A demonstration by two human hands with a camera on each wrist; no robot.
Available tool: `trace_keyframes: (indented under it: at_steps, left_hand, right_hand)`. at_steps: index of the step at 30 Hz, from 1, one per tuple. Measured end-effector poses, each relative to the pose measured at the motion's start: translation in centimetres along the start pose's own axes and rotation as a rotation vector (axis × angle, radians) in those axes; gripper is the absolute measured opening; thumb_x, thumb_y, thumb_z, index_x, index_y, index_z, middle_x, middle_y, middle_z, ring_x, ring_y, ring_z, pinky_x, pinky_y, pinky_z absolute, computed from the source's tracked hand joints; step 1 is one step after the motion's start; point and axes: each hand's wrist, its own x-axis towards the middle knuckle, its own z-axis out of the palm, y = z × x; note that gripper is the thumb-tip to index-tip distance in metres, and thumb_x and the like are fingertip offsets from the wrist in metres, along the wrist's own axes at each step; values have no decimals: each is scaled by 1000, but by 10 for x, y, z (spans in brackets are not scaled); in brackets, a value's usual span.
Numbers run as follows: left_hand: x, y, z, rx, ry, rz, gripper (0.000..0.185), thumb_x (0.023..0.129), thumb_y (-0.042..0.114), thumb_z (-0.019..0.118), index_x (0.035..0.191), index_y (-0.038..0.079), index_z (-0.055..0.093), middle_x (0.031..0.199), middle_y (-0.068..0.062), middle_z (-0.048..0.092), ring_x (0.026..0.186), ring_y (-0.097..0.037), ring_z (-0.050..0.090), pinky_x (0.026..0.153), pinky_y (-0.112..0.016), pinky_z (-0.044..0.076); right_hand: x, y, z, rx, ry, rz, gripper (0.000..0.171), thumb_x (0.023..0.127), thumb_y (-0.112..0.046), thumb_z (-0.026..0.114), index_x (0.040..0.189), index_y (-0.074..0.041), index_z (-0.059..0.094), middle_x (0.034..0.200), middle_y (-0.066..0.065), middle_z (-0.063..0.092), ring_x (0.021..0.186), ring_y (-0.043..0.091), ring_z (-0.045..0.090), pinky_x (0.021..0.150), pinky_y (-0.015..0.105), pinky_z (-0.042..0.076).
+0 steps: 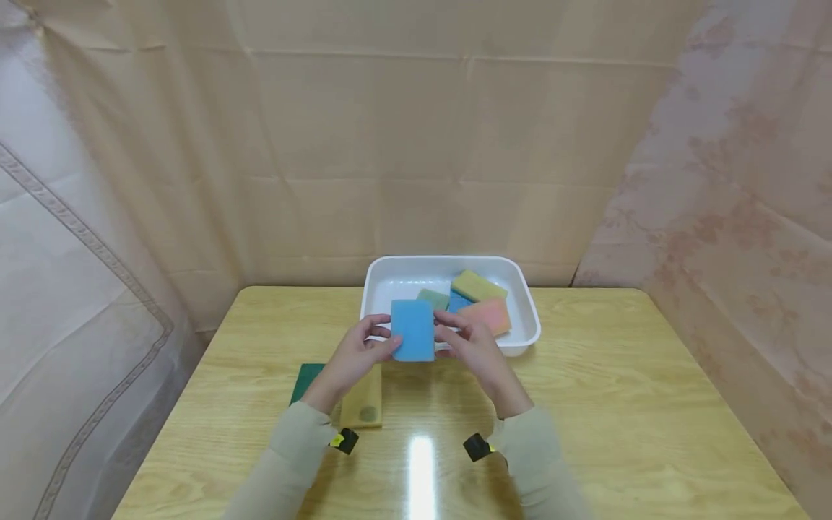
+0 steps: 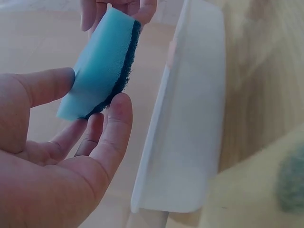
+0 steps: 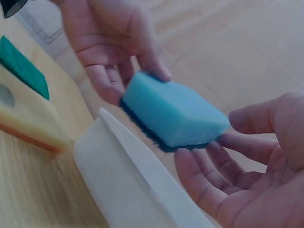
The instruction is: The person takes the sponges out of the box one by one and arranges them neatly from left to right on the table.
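Observation:
Between my two hands a blue sponge (image 1: 412, 331) with a dark scouring layer on its back is held up, its blue face toward me in the head view. My left hand (image 1: 354, 354) pinches its left edge, thumb on the blue foam and fingertips along the dark scouring side (image 2: 124, 71). At the opposite edge, my right hand (image 3: 256, 175) has its thumb by the foam and its fingertips against the dark underside. Just behind and below the sponge stands a white basin (image 1: 529, 318), whose near rim is partly covered by the hands.
In the basin lie a pink sponge (image 1: 490, 315), a yellow sponge (image 1: 479, 286), a pale green sponge (image 1: 434, 298) and another blue piece (image 1: 458, 300). A yellowish sponge (image 1: 361, 397) and a dark green one (image 1: 305, 378) lie on the wooden table (image 1: 624, 404), beside the left forearm.

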Motion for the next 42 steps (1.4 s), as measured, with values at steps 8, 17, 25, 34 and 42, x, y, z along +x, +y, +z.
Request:
trace_keyframes:
  at_steps: [8,17,25,34,42]
  left_hand:
    - [-19,-14,0,27,14,-14,54,97,27,72,143,9,49,121,-13,55,101,-24,63,94,-44,55]
    - [-33,-18,2,126,-7,4,54,97,34,72,141,9,51,120,-12,58,99,-24,62,90,-48,56]
    - [-42,-23,-1,203,-38,59,48,99,30,69,140,12,54,116,-10,62,96,-24,65,84,-48,58]
    - [-45,-24,-2,456,-53,132,47,101,33,65,141,9,55,110,-4,67,91,-17,65,76,-33,58]
    - [-49,-25,2,632,-54,167,43,102,30,64,138,7,58,106,-1,69,88,-13,66,76,-31,58]
  right_hand:
    - [-18,12,10,39,13,39,40,106,-15,56,143,-1,55,139,17,56,112,27,64,98,53,52]
    - [-26,22,18,-23,103,55,36,105,-14,58,137,1,60,127,17,64,104,26,67,89,49,58]
    - [-30,27,22,-38,82,73,36,104,-13,60,137,2,59,125,17,62,104,28,67,89,51,57]
    - [-29,35,22,-86,22,40,35,103,-11,61,137,-1,61,125,18,62,96,28,66,85,50,59]
    - [-28,45,22,-91,-22,41,38,103,-12,61,139,0,59,124,19,62,93,28,66,84,49,59]
